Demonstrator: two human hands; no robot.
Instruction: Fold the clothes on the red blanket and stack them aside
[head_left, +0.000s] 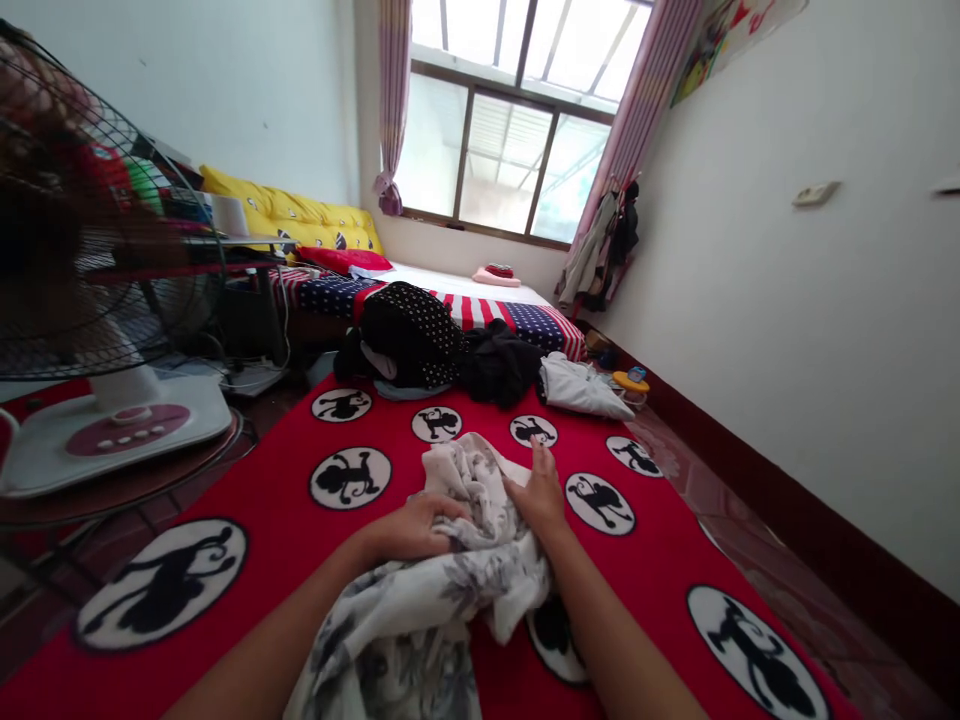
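**Bright Window (502,155) Faces Me**

A caged fan (116,360) sits on a round stand (135,487) at my left. Ahead I see a bed (431,277) edged with stars and stripes, a yellow cushion (300,215) along the wall (240,80), and purplish curtains (394,90) flanking the window.

We see a red monkey-print blanket (277,520) bearing crumpled floral cloth (450,590) at six o'clock, black clothes (502,362) at twelve and a white garment (581,386) at one.

The frame's edges crop the fan (124,388) and floral cloth (435,590).
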